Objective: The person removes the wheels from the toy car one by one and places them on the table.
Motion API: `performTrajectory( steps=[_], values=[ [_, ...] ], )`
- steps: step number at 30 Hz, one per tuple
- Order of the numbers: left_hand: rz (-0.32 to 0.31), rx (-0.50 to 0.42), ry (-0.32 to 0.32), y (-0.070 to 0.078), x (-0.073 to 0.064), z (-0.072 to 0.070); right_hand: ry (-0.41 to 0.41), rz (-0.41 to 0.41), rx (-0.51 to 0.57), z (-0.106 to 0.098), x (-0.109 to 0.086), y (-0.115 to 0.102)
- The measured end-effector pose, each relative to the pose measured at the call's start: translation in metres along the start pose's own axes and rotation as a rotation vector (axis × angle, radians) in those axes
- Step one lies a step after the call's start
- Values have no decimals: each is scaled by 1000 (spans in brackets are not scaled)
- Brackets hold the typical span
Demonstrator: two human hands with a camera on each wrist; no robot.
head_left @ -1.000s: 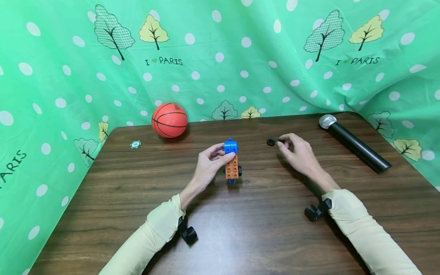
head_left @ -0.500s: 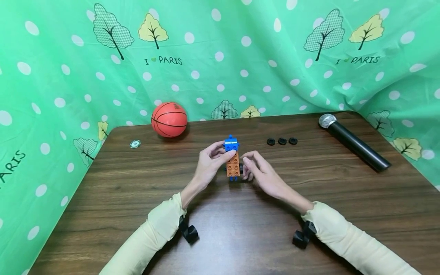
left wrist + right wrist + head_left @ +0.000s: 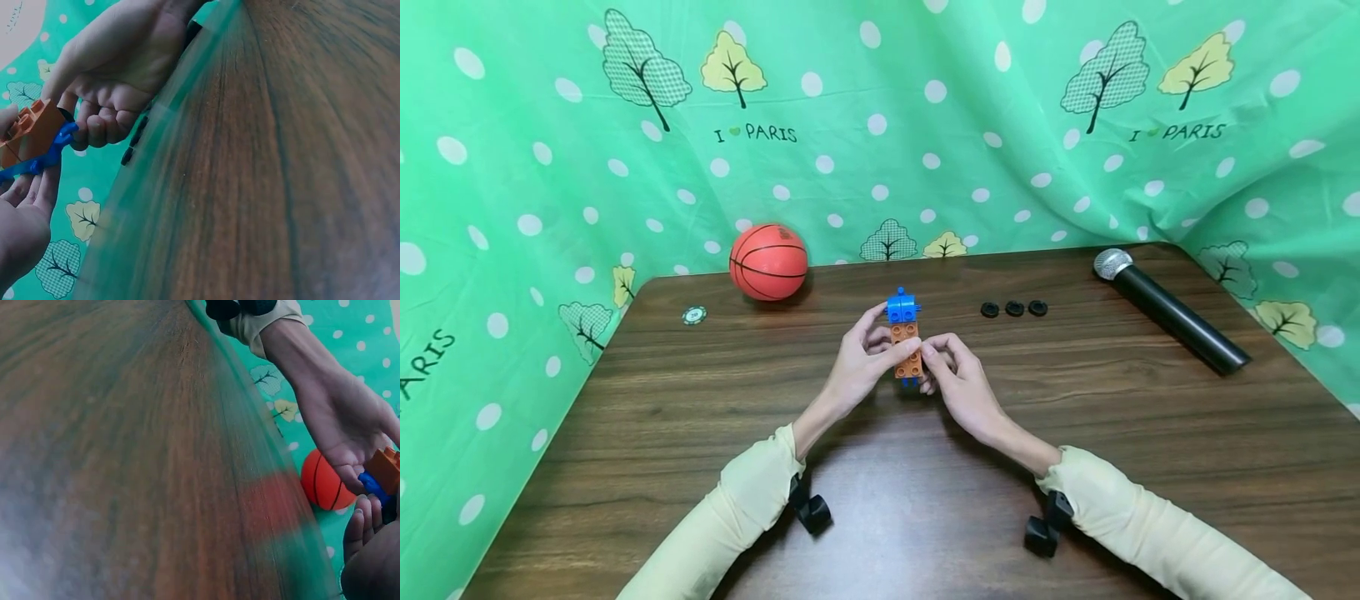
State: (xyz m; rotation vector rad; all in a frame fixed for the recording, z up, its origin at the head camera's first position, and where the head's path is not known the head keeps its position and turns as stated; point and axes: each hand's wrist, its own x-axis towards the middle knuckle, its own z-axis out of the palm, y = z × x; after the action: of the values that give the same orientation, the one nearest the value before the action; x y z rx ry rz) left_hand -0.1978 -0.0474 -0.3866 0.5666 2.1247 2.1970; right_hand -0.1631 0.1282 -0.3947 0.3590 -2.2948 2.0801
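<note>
In the head view my left hand holds a toy block car, its thumb across the orange studded bricks. The car has a blue block at the far end and a blue base, seen in the left wrist view below the orange bricks. My right hand pinches the car's right side with thumb and curled fingers. A bit of black wheel shows between those fingers and the brick. In the right wrist view the blue base is partly hidden by the right hand's fingers.
Three black toy wheels lie in a row beyond the right hand. A microphone lies at the right, a small basketball sits at the back left, and a poker chip lies left of it. A green curtain hangs behind the table.
My right hand has come left from the row of wheels to the car's side, uncovering the wheels. The car has shifted slightly away from me, and the left thumb now lies lower on it.
</note>
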Motion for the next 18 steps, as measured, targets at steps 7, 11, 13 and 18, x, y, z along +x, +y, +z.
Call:
performTrajectory(
  steps=[7, 11, 13, 18],
  values=[
    [20, 6, 20, 2, 1, 1, 19, 15, 25, 4, 0, 2],
    [19, -5, 41, 3, 1, 1, 27, -46, -23, 4, 1, 6],
    [17, -5, 45, 3, 1, 1, 39, -86, -55, 4, 1, 7],
    [17, -5, 26, 4, 0, 1, 59, -198, -176, -2, 1, 8]
  ],
)
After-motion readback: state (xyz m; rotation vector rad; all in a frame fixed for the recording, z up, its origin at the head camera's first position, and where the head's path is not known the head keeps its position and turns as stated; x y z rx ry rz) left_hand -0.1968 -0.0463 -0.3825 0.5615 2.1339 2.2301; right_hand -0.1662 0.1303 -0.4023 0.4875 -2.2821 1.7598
